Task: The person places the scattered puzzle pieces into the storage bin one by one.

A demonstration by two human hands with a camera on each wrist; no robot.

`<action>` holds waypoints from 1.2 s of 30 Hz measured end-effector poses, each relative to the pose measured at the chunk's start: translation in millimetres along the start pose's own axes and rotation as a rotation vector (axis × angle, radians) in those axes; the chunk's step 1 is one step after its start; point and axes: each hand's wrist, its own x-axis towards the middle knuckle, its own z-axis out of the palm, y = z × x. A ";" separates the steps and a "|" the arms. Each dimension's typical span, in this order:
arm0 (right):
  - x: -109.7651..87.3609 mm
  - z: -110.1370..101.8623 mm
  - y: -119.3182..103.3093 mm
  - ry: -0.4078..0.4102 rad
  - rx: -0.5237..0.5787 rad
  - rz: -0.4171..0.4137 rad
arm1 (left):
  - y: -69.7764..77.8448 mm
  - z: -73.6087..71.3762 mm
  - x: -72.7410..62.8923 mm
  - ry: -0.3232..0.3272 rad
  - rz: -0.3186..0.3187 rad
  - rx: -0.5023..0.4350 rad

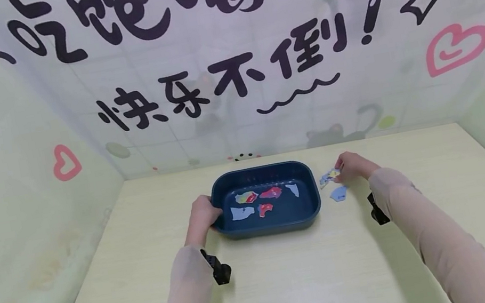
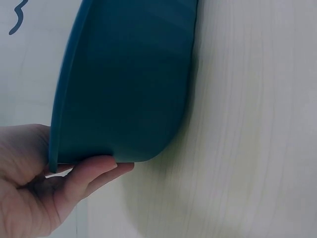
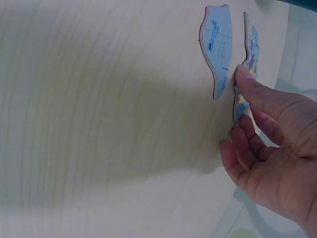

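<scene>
My left hand [image 1: 203, 217] grips the left end of a dark blue rectangular bin [image 1: 268, 230], its fingers against the outer wall [image 2: 124, 84] in the left wrist view. Inside the bin lie several flat, irregular puzzle pieces, among them a light blue one [image 1: 242, 212] and a red one [image 1: 264, 209]. Right of the bin, my right hand [image 1: 353, 166] pinches a blue-and-yellow puzzle piece [image 1: 326, 178] at the table surface, thumb and fingers at its edges. Nearer me lies another light blue puzzle piece [image 3: 218, 49], apart from the fingers.
The bin and loose pieces are on a pale wood-grain table [image 1: 295, 283]. A printed cloth backdrop [image 1: 229, 132] rises behind the table's far edge, with pale cloth on both sides. Each wrist wears a small black camera [image 1: 218, 270].
</scene>
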 end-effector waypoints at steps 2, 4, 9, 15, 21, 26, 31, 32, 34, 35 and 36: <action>-1.5 -1.1 2.6 -0.002 -0.004 0.005 | 0.5 1.6 0.8 -0.002 0.003 0.001; -2.5 -2.0 6.2 0.004 0.006 0.003 | 0.3 3.1 2.2 -0.005 0.009 0.001; 12.4 -0.2 32.4 -0.001 0.100 -0.077 | -0.7 4.4 3.3 -0.009 0.011 -0.010; 48.2 9.5 80.4 -0.088 0.218 -0.110 | -1.8 4.8 1.9 -0.017 0.031 -0.019; 15.0 -10.3 55.8 -0.201 0.345 -0.138 | -3.7 3.2 -0.1 -0.008 0.047 -0.035; -16.7 -32.3 22.6 -0.187 0.346 -0.103 | -6.6 1.3 0.7 -0.002 0.049 -0.035; -23.2 -41.7 17.4 -0.191 0.350 -0.087 | -7.1 1.8 2.8 -0.014 0.045 -0.033; -22.7 -42.5 18.4 -0.193 0.351 -0.084 | -6.5 1.8 3.0 -0.016 0.045 -0.032; -24.1 -44.8 18.5 -0.202 0.340 -0.087 | -5.6 1.6 3.7 -0.019 0.047 -0.033; -25.0 -46.3 18.2 -0.205 0.331 -0.091 | -4.8 1.3 3.9 -0.017 0.048 -0.033; -26.2 -47.7 17.2 -0.206 0.321 -0.092 | -4.0 1.1 4.1 -0.018 0.050 -0.032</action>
